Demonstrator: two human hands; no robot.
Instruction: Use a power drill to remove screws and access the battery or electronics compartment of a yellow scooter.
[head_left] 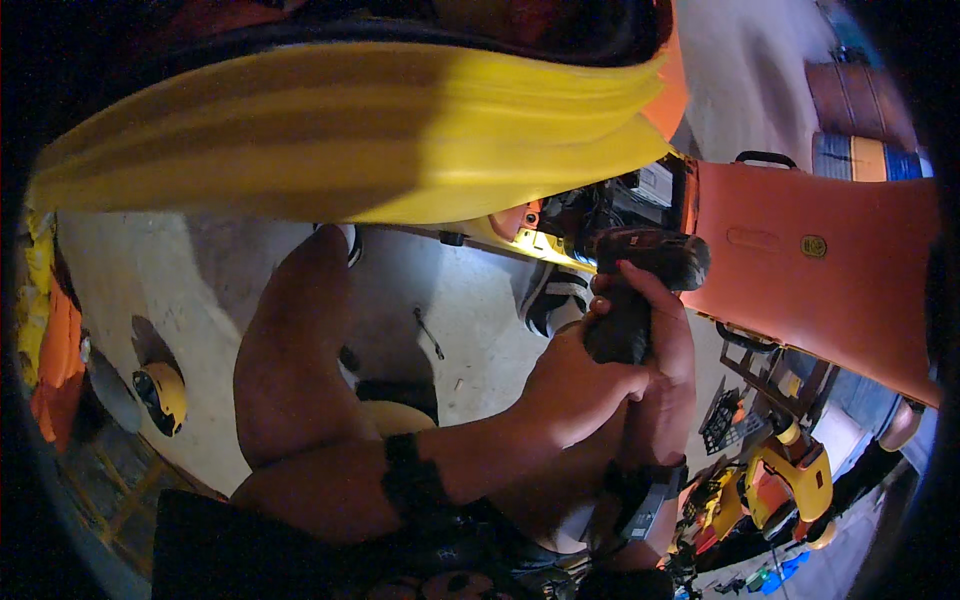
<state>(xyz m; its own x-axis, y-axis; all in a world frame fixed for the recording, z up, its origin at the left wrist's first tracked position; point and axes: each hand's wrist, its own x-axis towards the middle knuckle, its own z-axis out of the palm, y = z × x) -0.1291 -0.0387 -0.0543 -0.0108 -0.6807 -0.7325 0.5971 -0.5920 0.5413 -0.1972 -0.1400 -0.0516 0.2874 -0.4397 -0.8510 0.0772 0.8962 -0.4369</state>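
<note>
My right hand [655, 330] is closed on a dark power tool [650, 255], a cordless drill or driver. My left hand [575, 380] is also closed, gripping the tool's lower handle beside it. The tool's head is at an open compartment [625, 195] with dark parts and cables inside, within a yellow-and-orange body; whether it touches anything there is unclear. A large ridged yellow plastic shell [330, 130] rises above this compartment. An orange-pink panel [810, 280] with black handles extends to the right.
My bent legs [290, 350] and a dark shoe [550, 300] are below. A small dark tool [430, 330] and a yellow-black object [160, 398] lie on the floor [190, 300]. Orange and yellow pieces [60, 350] stand left; yellow equipment [800, 480] and dark racks sit lower right.
</note>
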